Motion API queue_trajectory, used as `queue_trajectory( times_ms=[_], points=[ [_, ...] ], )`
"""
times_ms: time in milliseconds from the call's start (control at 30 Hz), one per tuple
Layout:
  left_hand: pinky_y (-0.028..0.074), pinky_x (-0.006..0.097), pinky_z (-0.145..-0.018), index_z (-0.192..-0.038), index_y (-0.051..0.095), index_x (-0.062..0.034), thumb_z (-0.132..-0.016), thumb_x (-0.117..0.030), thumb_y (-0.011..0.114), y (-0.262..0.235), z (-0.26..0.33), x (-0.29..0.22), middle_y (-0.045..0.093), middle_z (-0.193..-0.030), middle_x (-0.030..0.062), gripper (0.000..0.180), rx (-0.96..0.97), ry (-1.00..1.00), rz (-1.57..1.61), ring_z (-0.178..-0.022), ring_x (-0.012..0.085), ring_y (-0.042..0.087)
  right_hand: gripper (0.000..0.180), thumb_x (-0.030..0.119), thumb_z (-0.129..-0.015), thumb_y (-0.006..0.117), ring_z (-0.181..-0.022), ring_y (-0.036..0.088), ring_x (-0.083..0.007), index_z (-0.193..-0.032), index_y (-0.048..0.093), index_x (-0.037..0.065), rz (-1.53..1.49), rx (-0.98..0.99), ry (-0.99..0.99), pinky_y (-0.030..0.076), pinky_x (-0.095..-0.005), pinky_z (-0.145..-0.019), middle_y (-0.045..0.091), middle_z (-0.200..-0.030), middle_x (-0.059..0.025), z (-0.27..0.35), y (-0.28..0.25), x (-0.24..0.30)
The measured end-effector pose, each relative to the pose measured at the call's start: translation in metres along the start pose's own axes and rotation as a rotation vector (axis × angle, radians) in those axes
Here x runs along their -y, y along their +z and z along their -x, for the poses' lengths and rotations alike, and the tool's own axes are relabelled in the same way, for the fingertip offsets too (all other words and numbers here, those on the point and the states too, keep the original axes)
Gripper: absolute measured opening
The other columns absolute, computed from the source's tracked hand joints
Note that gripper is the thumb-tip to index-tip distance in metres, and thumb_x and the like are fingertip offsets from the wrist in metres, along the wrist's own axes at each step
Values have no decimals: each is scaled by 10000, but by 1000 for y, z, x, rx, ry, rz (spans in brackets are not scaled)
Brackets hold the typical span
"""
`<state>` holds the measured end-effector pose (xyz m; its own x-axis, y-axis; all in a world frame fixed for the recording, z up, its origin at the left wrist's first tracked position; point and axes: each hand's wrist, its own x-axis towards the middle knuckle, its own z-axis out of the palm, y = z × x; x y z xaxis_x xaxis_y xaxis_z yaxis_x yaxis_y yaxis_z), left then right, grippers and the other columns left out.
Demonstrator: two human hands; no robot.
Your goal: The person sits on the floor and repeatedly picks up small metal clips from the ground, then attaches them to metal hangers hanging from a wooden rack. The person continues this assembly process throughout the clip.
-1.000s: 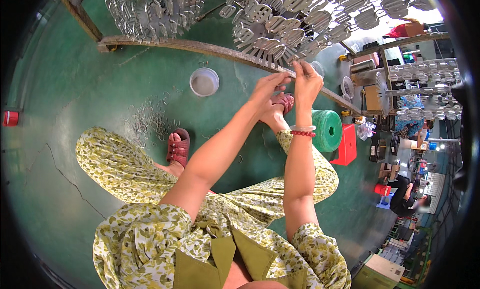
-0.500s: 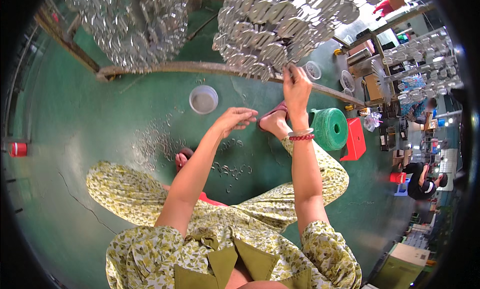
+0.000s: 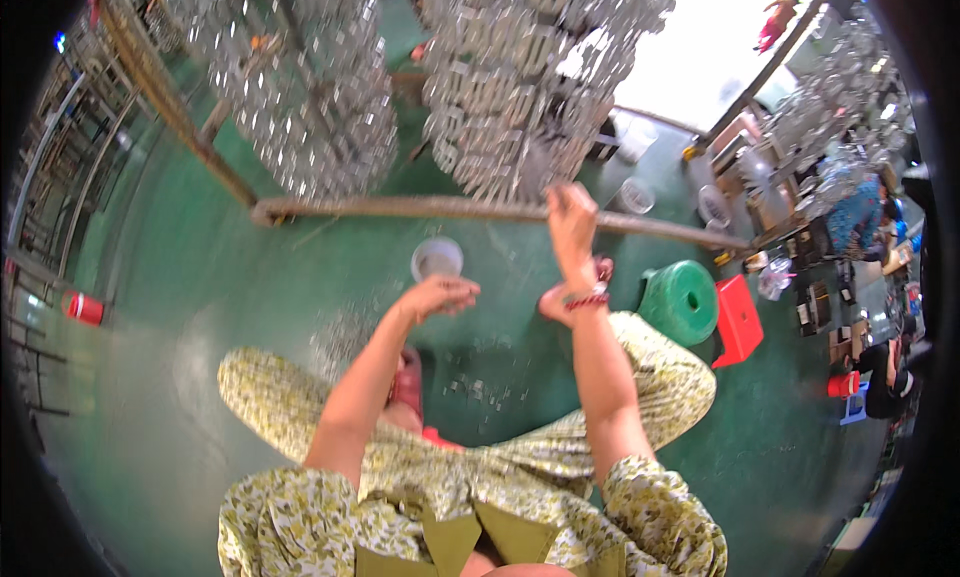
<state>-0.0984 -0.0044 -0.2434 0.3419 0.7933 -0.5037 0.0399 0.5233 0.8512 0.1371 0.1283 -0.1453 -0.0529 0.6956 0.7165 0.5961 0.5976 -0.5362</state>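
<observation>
Reaching right hand (image 3: 570, 217) up to hanging metal pieces (image 3: 520, 107).

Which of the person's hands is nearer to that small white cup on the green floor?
The left hand: it hovers just below the white cup. The right hand is raised off to the cup's right, at the hanging metal parts.
</observation>
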Motion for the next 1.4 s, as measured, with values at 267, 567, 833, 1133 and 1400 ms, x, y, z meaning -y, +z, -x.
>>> queue_trajectory(
  times_ms=[267, 567, 833, 1133, 1400],
  points=[
    [477, 245, -741, -1140, 667, -135, -916, -274, 621, -20, 38, 14, 672, -982, -12, 267, -180, -122, -25, -853, 71, 578, 250, 258, -811, 692, -715, 634, -356, -882, 702, 19, 96, 56, 215, 477, -413, -658, 653, -806, -180, -7, -7, -10],
    [507, 271, -709, -1121, 679, -127, -898, -296, 622, -6, 33, 28, 683, -962, 2, 286, -121, 2, -75, -882, 104, 606, 282, 308, -871, 626, -733, 605, -428, -882, 677, 31, 181, 170, 134, 458, -466, -637, 626, -759, -234, -13, -15, -15],
    [500, 271, -687, -1113, 681, -114, -905, -233, 595, -17, 17, 83, 671, -970, 0, 254, -160, -102, -114, -881, 100, 598, 250, 180, -859, 665, -676, 637, -193, -1010, 667, -20, 96, 140, 294, 492, -330, -662, 665, -769, -151, 5, -26, 9],
    [519, 353, -796, -1072, 697, -86, -854, -198, 621, 1, 27, 88, 706, -978, 87, 256, -52, -108, -526, -912, 221, 654, 243, 120, -842, 652, -637, 620, -250, -1051, 665, -3, 134, 417, 322, 491, -337, -638, 652, -794, -164, 85, -78, -2],
    [535, 456, -717, -840, 672, 40, -769, -160, 659, 70, 66, 68, 674, -875, 226, 212, 207, -177, -1138, -834, 398, 664, 104, 84, -791, 596, -524, 492, -121, -812, 606, -17, -704, 594, 549, 391, -259, -518, 562, -623, -40, 69, -181, 57]
  ],
)
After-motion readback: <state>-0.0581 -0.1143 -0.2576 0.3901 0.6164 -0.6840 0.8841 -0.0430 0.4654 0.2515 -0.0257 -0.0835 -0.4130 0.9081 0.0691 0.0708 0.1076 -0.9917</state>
